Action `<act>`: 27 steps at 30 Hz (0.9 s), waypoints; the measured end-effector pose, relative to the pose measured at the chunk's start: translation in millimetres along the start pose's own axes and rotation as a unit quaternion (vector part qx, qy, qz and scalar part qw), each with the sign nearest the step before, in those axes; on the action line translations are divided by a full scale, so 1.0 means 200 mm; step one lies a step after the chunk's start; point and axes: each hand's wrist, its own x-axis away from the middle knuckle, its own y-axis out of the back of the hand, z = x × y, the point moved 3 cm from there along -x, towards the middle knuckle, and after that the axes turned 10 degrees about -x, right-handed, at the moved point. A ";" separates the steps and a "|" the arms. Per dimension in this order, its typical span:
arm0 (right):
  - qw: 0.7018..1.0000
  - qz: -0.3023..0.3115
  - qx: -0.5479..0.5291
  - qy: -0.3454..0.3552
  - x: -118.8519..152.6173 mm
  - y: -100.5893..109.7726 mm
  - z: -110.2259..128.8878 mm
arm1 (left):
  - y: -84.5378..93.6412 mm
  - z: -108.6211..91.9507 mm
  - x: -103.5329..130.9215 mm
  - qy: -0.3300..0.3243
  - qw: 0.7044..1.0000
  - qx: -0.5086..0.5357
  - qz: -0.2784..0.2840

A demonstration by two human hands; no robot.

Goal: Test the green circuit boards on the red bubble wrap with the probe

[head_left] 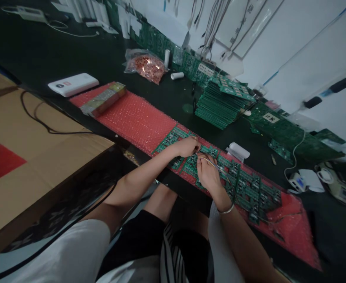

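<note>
My left hand [188, 146] is closed in a pinch above the green circuit boards, its fingertips almost at those of my right hand. What it pinches, if anything, is too small to make out. My right hand [208, 172] is closed around slim metal tweezers [223, 171], which stick out to the right past the knuckles. Both hands are over a row of populated circuit boards [249, 184] laid side by side on red bubble wrap [140, 122]. The spot where the fingertips meet is partly covered by the hands.
Behind the row stands a tall stack of green boards [220, 104]. A bag of copper-coloured parts [147, 67], a white power bank [73, 84] and a long clear-wrapped box [105, 99] lie left. A white roll [239, 150] sits right; cardboard [52, 165] borders the table.
</note>
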 end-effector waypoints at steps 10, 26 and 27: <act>0.998 -0.020 -0.052 -0.025 0.02 0.00 -0.02 | 0.01 0.03 0.02 0.040 0.999 0.026 -0.004; 0.925 -0.126 -0.315 -0.174 -0.02 0.12 -0.18 | 0.12 0.07 0.10 0.114 0.987 0.087 -0.077; 0.913 -0.144 -0.331 -0.188 -0.04 0.13 -0.20 | 0.14 0.09 0.12 0.120 0.984 0.090 -0.092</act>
